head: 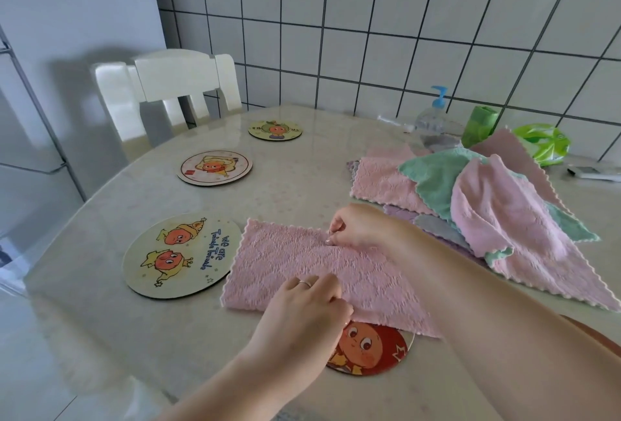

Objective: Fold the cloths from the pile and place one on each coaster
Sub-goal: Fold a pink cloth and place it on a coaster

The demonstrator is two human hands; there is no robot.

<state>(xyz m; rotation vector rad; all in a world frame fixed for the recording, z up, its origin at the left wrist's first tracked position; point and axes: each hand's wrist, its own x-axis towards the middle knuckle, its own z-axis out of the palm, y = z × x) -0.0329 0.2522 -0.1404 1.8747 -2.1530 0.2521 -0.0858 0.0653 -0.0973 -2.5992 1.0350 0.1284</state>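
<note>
Pink cloth (302,262) lies flat on the table (100,336), its near edge over the red coaster (373,350). Both hands pinch it: left hand (309,313) on that near edge, right hand (356,225) on the far one. Pile (470,199) sits right of the cloth, 3 bare coasters left: (181,257), (215,167), (275,130).

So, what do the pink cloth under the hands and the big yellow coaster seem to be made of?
Pink cloth: probably microfibre or similar plush fabric; it has a fuzzy embossed surface, scalloped edges, and it lies limp on the table. Yellow coaster: a thin stiff disc with a printed cartoon and a matte face, perhaps coated board or cork-backed; its material cannot be told for sure.
</note>
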